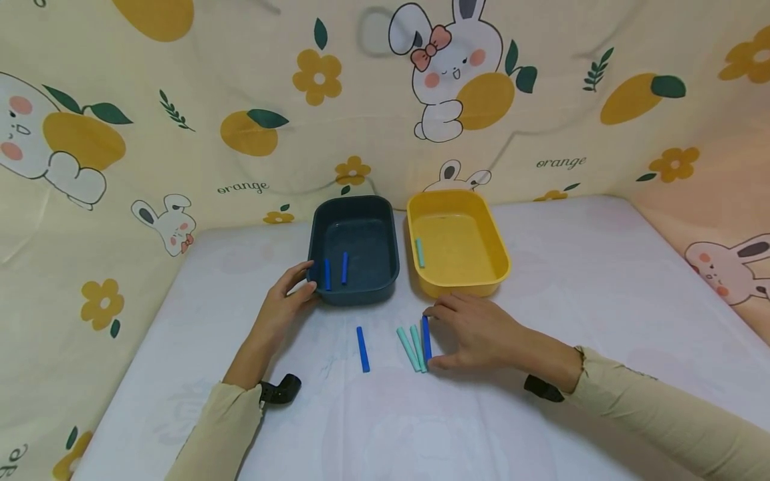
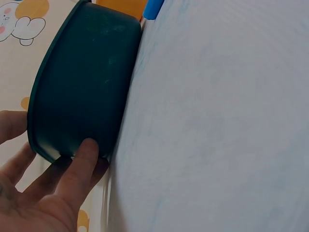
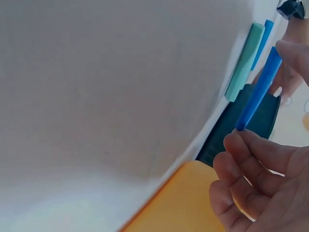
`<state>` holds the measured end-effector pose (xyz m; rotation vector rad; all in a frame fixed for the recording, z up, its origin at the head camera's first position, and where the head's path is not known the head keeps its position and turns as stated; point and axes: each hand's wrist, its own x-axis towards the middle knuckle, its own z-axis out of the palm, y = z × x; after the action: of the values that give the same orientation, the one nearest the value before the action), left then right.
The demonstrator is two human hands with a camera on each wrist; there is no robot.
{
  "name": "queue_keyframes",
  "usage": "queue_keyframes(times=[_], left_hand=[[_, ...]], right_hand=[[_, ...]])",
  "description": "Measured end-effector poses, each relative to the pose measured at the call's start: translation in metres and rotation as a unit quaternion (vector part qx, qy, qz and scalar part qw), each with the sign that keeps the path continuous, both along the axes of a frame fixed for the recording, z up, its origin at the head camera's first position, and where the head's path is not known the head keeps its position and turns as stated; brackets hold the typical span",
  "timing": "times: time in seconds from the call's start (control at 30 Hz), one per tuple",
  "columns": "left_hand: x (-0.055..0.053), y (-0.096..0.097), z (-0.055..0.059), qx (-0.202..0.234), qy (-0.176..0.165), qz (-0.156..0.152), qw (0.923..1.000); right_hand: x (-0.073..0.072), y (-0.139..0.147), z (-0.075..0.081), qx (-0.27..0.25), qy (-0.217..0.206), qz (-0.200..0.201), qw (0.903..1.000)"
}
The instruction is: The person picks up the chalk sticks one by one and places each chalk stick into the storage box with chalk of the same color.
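Where the right hand (image 1: 472, 334) was: in front of the yellow tub (image 1: 460, 240), pinching a blue stick (image 1: 426, 337) end to end, forefinger at the far tip and thumb at the near one; whether the stick touched the table (image 1: 493, 427) could not be told.
Left hand (image 1: 284, 302): bent round the near left corner of the dark tub (image 1: 363, 296), its fingers and thumb holding rim and wall.
Mint pair (image 1: 408, 349): two sticks that lay just left of the pinched one, their near ends close together and their far ends spread apart.
Loose blue stick (image 1: 363, 349): lay by itself on the table, in front of the dark tub and left of the mint pair.
Dark tub contents: two blue sticks (image 1: 345, 268), apart, toward the left side.
Yellow tub contents: one mint stick (image 1: 420, 253) along the left wall.
Tubs: stood side by side before a cloth backdrop (image 1: 385, 100) printed with rabbits, oranges and flowers.
Sleeves (image 1: 219, 427): pale, with a black device (image 1: 283, 389) at each wrist.
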<state>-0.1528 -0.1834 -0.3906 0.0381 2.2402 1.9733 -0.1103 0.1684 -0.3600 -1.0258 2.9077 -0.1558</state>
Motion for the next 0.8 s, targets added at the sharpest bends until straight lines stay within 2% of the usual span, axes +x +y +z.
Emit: queue_keyframes(times=[0.33, 0.8], left_hand=[[-0.001, -0.001, 0.0, -0.015, -0.009, 0.004, 0.9998], [-0.001, -0.001, 0.0, -0.009, -0.002, 0.002, 1.0]], right_hand=[[-0.004, -0.007, 0.012, -0.008, -0.012, -0.015, 0.9998], [-0.014, -0.011, 0.029, -0.04, 0.022, -0.016, 0.9988]])
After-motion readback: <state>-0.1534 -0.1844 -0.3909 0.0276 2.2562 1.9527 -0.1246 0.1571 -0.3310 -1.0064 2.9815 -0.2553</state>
